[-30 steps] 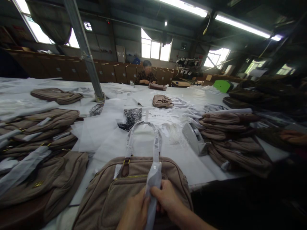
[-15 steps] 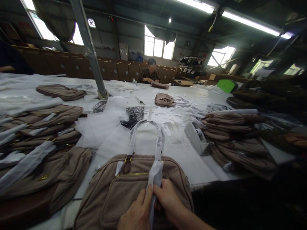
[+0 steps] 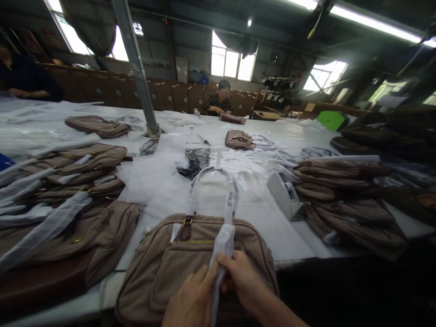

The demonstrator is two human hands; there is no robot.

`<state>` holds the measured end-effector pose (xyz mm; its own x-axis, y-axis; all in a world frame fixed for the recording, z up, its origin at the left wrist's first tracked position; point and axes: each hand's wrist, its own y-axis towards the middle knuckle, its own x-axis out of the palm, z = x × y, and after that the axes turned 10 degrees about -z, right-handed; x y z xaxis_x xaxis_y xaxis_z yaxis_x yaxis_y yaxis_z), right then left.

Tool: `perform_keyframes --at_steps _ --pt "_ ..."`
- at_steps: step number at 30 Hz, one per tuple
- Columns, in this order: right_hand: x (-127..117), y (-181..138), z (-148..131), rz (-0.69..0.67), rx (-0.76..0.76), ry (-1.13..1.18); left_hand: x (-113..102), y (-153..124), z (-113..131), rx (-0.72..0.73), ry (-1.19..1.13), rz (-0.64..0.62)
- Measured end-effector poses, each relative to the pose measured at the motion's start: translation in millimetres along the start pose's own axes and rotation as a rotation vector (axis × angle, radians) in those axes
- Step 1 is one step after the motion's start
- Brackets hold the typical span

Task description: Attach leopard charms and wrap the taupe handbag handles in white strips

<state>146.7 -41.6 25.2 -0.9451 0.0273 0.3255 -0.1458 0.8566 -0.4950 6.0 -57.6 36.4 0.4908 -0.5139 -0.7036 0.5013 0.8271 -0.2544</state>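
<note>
A brown corduroy handbag (image 3: 197, 263) with dark piping and a front zip pocket lies before me at the table's near edge. Its handles (image 3: 231, 193), wrapped in white paper, stretch away from me in an arch. Over the bag's front hangs a white wrapping strip (image 3: 223, 243). Both my left hand (image 3: 192, 293) and my right hand (image 3: 243, 279) close on this strip, pinching it side by side below the handle's base. The strip's lower end runs down between the hands. Some fingertips are hidden.
Stacks of brown handbags stand left (image 3: 102, 227) and right (image 3: 347, 209). A grey tape dispenser (image 3: 288, 197) sits right of the handles. White paper sheets (image 3: 150, 175) and a smaller bag (image 3: 239, 139) lie farther off. A metal post (image 3: 138, 68) rises left. Two people work beyond.
The view has swung a little to the left, so the scene sits farther right. My hands keep their pinch on the strip, the right one slightly higher on it.
</note>
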Motion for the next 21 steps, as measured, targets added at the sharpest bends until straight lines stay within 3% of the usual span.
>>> perform_keyframes --at_steps 2,6,11,16,21 --pt "-1 4 1 0.0 -0.033 0.004 1 -5 -7 -0.014 -0.386 0.141" --pt "1 5 0 0.03 -0.032 0.02 10 -17 -18 -0.241 -0.949 0.296" --pt "6 4 -1 0.044 -0.028 0.079 23 -18 -12 -0.291 -1.133 0.325" --pt "4 6 5 0.049 -0.048 0.068 22 -6 2 -0.39 -1.354 0.315" --pt "4 7 5 0.012 -0.066 0.087 27 -8 -3 -0.325 -1.242 0.397"
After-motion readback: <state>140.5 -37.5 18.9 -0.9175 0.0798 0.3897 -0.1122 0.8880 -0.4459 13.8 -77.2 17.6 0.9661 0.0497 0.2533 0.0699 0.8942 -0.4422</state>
